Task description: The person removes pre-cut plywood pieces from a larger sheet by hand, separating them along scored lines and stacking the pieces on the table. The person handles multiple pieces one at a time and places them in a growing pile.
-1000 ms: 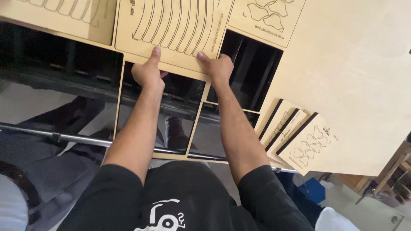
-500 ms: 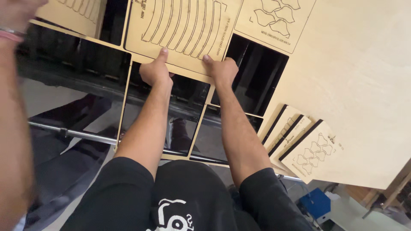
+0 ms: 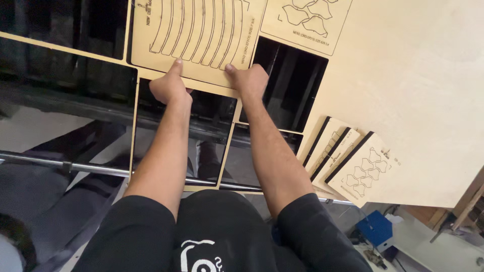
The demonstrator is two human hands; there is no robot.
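Clearly, both hands grip the near edge of a rectangular plywood panel that carries long curved cut lines. The left hand has its thumb lying on top of the panel and the other fingers curled under the edge, so it pinches the wood. The right hand holds the same edge a little further to the right, also with the thumb on top and the fingers hidden below. The panel sits in a large plywood sheet, from which several rectangular pieces are already cut out, leaving dark openings around it. Just beside it, to the right, a smaller panel with wavy shapes is in the sheet. Near the right forearm, three small cut panels lean tilted in the sheet, overlapping each other. Below the sheet a metal bar runs across, and a blue box stands on the floor at the lower right.
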